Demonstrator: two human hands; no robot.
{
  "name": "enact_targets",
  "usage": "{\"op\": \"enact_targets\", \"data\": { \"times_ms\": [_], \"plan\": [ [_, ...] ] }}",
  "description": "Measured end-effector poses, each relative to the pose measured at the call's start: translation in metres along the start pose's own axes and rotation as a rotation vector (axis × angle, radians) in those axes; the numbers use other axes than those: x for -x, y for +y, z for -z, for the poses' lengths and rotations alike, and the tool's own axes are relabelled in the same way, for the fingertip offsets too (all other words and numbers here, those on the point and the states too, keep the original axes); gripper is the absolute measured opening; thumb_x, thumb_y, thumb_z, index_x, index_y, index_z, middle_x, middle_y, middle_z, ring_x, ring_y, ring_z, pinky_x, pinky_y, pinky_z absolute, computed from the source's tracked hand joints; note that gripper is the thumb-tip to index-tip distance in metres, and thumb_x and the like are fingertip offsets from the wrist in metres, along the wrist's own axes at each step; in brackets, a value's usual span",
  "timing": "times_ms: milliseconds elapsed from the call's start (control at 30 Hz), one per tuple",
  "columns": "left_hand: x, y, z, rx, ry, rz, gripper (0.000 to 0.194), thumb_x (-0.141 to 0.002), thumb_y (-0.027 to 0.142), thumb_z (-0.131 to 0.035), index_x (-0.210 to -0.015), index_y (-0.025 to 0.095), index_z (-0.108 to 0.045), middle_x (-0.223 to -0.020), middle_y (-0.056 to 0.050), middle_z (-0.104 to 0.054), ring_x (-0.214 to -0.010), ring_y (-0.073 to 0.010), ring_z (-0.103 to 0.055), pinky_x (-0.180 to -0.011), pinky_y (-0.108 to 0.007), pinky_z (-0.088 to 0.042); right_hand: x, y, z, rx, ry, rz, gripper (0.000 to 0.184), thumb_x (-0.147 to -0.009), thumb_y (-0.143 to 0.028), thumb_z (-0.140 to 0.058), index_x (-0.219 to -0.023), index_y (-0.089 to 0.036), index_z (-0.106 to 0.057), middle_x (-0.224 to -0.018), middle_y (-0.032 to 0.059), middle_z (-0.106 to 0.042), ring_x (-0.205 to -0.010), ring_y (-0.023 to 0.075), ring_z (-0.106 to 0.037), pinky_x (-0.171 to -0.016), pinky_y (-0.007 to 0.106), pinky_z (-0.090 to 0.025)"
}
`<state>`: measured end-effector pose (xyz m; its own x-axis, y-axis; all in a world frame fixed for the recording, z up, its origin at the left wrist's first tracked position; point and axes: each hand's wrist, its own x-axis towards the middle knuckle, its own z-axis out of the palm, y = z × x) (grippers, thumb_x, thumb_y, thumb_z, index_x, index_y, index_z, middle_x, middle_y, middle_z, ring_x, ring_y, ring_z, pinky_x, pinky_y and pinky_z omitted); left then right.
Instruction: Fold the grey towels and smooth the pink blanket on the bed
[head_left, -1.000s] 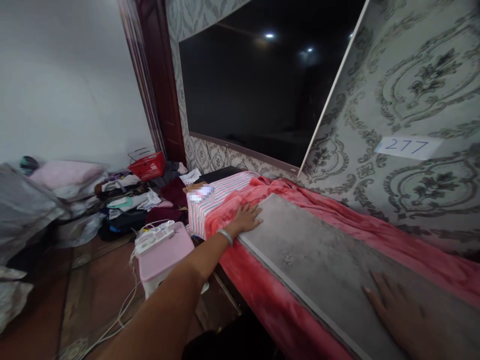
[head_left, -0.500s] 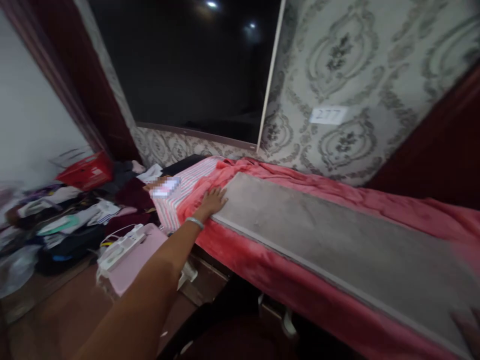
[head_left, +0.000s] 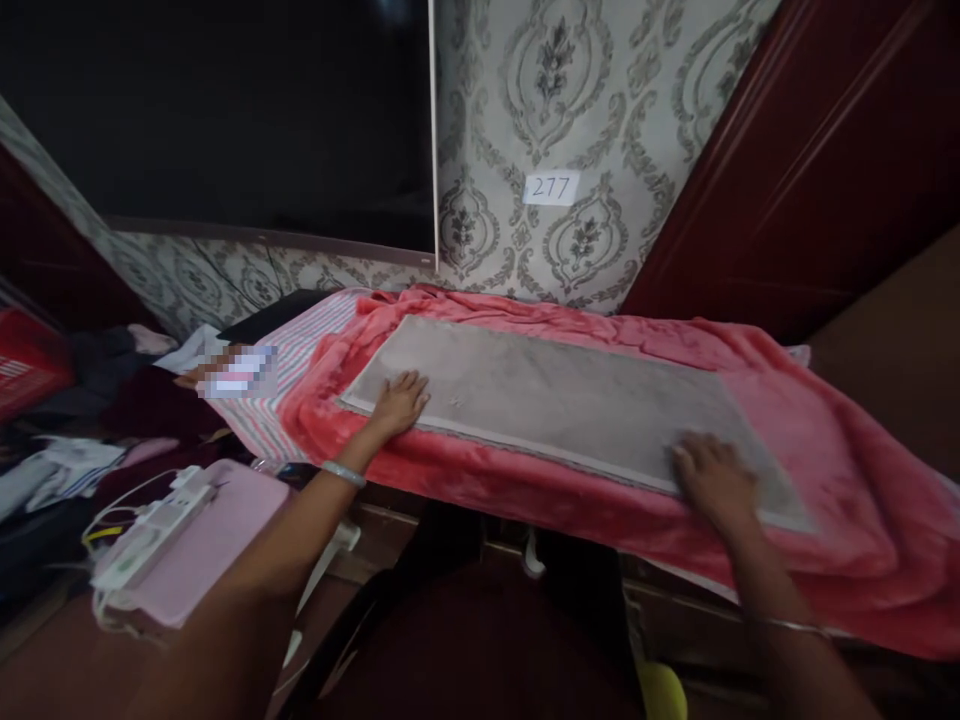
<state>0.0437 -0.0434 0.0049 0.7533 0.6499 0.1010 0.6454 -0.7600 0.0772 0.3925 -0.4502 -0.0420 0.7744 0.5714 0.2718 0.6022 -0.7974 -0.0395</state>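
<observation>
A long grey cloth (head_left: 540,390) lies spread out over a pinkish-red plush blanket (head_left: 450,470). On the cloth's near left part rests my left hand (head_left: 401,402), palm down with fingers spread. My right hand (head_left: 716,480) lies over the near right part of the same cloth, slightly blurred, its fingers stretched out. Neither hand grips anything. Beyond the blanket's left end shows a striped cloth (head_left: 300,350), with a pixelated item (head_left: 238,371) on it.
To the left, a white power strip (head_left: 154,530) with cables lies on a pink lid or tray (head_left: 232,520). Heaped clothes (head_left: 67,465) and a red box or bag (head_left: 30,365) are farther left. A large screen (head_left: 262,120) hangs behind, beside a paper marked 277 (head_left: 551,187).
The view has swung right. My right hand, barely visible at the corner before, now shows fully on the cloth. My left hand stays flat near the cloth's left end.
</observation>
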Motion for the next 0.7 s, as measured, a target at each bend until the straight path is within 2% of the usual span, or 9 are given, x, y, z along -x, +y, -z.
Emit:
{"op": "enact_targets", "data": {
  "times_ms": [67,133,233,333,467,567,700],
  "plan": [
    [0.003,0.005,-0.005,0.025,0.033,0.0,0.054,-0.103,0.038,-0.029,-0.152,0.02,-0.043,-0.162,-0.012,-0.036,-0.152,-0.0262,-0.028,-0.123,-0.055,-0.021,0.0,-0.048,-0.004,-0.133,0.021,0.142,0.057,-0.101,-0.043,-0.024,-0.143,-0.018,-0.054,-0.149,0.0184,-0.051,-0.138,0.0353,-0.044,-0.103,0.06,-0.044],
    [0.007,0.005,-0.008,0.04,0.064,-0.008,0.054,-0.103,0.037,-0.028,-0.151,0.021,-0.045,-0.161,-0.01,-0.037,-0.152,-0.0257,-0.029,-0.123,-0.054,-0.021,0.004,-0.089,-0.01,-0.219,0.008,0.31,0.054,-0.101,-0.045,-0.03,-0.146,-0.024,-0.052,-0.151,0.0136,-0.051,-0.139,0.034,-0.045,-0.106,0.06,-0.041],
    [0.015,0.0,-0.008,0.049,0.088,-0.033,0.054,-0.102,0.037,-0.029,-0.149,0.02,-0.048,-0.16,-0.01,-0.039,-0.151,-0.0267,-0.031,-0.122,-0.054,-0.023,0.015,-0.119,-0.017,-0.266,0.089,0.383,0.051,-0.101,-0.046,-0.032,-0.144,-0.029,-0.054,-0.152,0.0087,-0.051,-0.141,0.0347,-0.042,-0.11,0.064,-0.034],
    [0.027,-0.002,-0.009,0.051,0.118,-0.062,0.054,-0.101,0.038,-0.03,-0.149,0.02,-0.049,-0.159,-0.01,-0.041,-0.15,-0.0278,-0.033,-0.121,-0.054,-0.025,0.026,-0.118,-0.019,-0.294,0.147,0.389,0.05,-0.102,-0.046,-0.034,-0.145,-0.029,-0.054,-0.151,0.0084,-0.052,-0.141,0.0332,-0.042,-0.112,0.062,-0.032],
    [0.038,0.002,-0.012,0.053,0.136,-0.109,0.056,-0.099,0.044,-0.037,-0.148,0.02,-0.049,-0.158,-0.01,-0.042,-0.15,-0.0307,-0.033,-0.12,-0.057,-0.026,0.034,-0.108,-0.013,-0.318,0.133,0.42,0.052,-0.1,-0.049,-0.041,-0.146,-0.028,-0.053,-0.153,0.0081,-0.05,-0.141,0.0324,-0.042,-0.113,0.059,-0.032],
    [0.04,0.009,-0.015,0.089,0.148,-0.175,0.057,-0.097,0.046,-0.042,-0.147,0.019,-0.05,-0.157,-0.011,-0.044,-0.149,-0.0301,-0.034,-0.12,-0.057,-0.026,0.035,-0.107,-0.009,-0.341,0.126,0.43,0.052,-0.097,-0.051,-0.048,-0.144,-0.028,-0.055,-0.153,0.0084,-0.05,-0.141,0.0326,-0.043,-0.112,0.057,-0.034],
    [0.037,0.016,-0.016,0.13,0.163,-0.286,0.054,-0.096,0.044,-0.045,-0.142,0.02,-0.055,-0.153,-0.01,-0.05,-0.146,-0.0276,-0.04,-0.12,-0.052,-0.031,0.036,-0.108,-0.007,-0.405,0.147,0.445,0.048,-0.096,-0.049,-0.052,-0.139,-0.029,-0.06,-0.149,0.0072,-0.054,-0.139,0.0315,-0.045,-0.111,0.056,-0.034]
  ]
}}
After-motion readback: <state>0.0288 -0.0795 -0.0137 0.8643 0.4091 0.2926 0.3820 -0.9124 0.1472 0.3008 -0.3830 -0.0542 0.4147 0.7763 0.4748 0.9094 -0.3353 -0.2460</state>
